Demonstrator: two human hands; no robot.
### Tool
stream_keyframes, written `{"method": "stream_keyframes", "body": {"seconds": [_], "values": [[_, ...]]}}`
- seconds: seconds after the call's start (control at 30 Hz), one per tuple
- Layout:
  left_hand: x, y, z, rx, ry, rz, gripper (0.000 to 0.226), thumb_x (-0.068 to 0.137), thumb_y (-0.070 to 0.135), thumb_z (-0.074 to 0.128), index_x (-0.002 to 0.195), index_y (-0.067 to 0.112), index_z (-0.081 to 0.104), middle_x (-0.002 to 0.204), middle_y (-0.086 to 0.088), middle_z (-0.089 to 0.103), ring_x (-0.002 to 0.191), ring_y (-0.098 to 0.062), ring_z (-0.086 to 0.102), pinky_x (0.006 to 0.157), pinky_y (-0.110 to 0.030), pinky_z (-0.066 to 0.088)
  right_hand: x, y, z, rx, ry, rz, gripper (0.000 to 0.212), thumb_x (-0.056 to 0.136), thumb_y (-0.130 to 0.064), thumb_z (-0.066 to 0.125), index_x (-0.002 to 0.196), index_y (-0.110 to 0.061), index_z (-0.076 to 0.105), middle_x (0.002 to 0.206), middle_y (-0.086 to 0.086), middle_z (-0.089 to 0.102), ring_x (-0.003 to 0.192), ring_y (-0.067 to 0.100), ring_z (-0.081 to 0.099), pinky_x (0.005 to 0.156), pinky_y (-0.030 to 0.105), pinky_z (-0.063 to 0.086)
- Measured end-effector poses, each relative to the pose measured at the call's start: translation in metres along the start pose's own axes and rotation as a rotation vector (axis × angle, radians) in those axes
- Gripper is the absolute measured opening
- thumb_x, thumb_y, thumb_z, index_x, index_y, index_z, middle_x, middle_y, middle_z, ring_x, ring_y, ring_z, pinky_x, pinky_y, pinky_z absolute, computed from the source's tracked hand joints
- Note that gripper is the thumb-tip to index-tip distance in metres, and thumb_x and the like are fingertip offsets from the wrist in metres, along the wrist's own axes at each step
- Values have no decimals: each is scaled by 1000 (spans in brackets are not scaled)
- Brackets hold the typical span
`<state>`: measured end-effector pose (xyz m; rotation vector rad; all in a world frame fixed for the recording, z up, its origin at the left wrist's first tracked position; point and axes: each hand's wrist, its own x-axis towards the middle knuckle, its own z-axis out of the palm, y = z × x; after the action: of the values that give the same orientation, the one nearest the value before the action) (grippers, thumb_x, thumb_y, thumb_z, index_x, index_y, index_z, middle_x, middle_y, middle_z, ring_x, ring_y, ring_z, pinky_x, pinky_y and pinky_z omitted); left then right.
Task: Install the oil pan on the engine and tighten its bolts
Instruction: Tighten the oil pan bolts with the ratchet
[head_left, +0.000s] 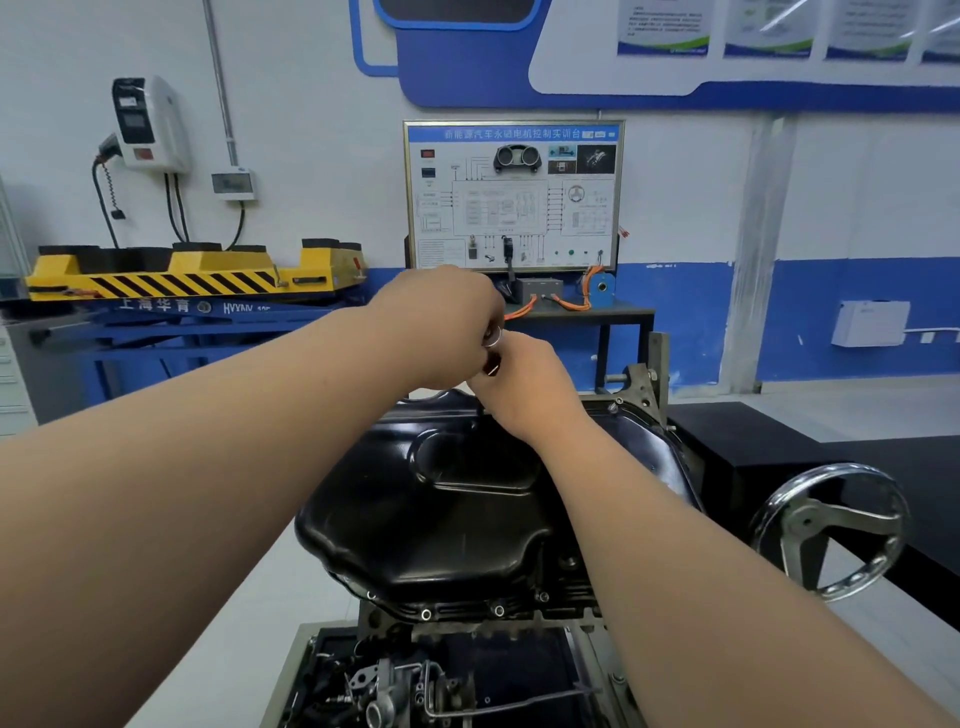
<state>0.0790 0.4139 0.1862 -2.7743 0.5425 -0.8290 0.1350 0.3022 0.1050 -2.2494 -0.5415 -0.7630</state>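
Left hand (441, 322) and right hand (524, 382) are both gripping a small hand tool (492, 349) upright at the far edge of the oil pan (441, 499) - probably steadying it on a bolt - pan's sitting on the engine (467, 631).

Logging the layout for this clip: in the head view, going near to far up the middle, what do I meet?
From nearest: parts tray → oil pan → right hand and left hand gripping a tool → grey box → training board.
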Motion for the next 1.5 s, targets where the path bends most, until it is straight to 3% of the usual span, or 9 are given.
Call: {"method": "stream_keyframes", "body": {"seconds": [0.13,0.27,0.47,0.67,0.8,1.0,1.23,1.37,1.5], "values": [[-2,-6,-1,135,62,131,33,89,22,53,119,34,59,110,5,64,106,-23,51,92,-36,35,1,1,2,-7,-18,-6,12,85,-26,56,73,-28,54,76,-8,60,68,12,55,54,25,44],[-4,-10,2,155,118,60,30,87,50,52,100,25,62,86,4,63,90,-21,55,96,-38,37,0,2,1,-14,25,2,30,88,-25,53,62,-34,41,65,-11,51,60,7,49,47,23,35],[-3,3,9,1,71,-149,51,79,63,53,60,17,45,59,0,44,56,-14,43,48,-26,23,5,1,2,-147,-46,65,14,84,-16,48,70,-19,50,67,-1,56,61,21,52,47,27,38],[3,4,1,50,-7,6,27,88,22,56,113,31,59,100,4,64,94,-20,56,79,-31,37,-1,1,0,25,-22,-2,10,83,-27,59,73,-26,57,74,-8,61,65,8,55,52,25,43],[-2,-7,2,116,121,22,19,90,33,51,105,26,58,87,4,61,92,-23,55,91,-35,34,2,3,2,43,-2,27,4,87,-24,58,84,-23,60,82,-4,66,76,16,61,64,31,51],[-6,2,4,95,84,-41,32,88,47,52,83,17,60,63,4,45,62,-17,44,69,-31,31,2,5,-2,77,19,84,10,81,-28,62,74,-22,60,71,-7,62,70,15,59,56,28,46],[1,3,2,233,65,115,38,89,15,55,120,37,56,115,7,60,112,-20,50,104,-38,31,5,4,-3,89,-23,87,14,80,-34,61,68,-29,55,70,-13,60,68,4,55,53,21,42],[-1,3,9,148,83,56,21,90,33,51,109,29,59,88,7,58,91,-20,54,95,-34,33,4,4,-4,29,-43,53,21,79,-22,55,61,-30,48,61,-10,56,59,6,52,47,21,34],[-5,3,9,114,110,-77,42,82,60,50,67,21,47,61,4,43,59,-13,43,53,-27,22,3,2,-1,44,-54,48,25,83,-11,49,65,-29,47,67,-11,54,61,11,51,48,20,35]]}}
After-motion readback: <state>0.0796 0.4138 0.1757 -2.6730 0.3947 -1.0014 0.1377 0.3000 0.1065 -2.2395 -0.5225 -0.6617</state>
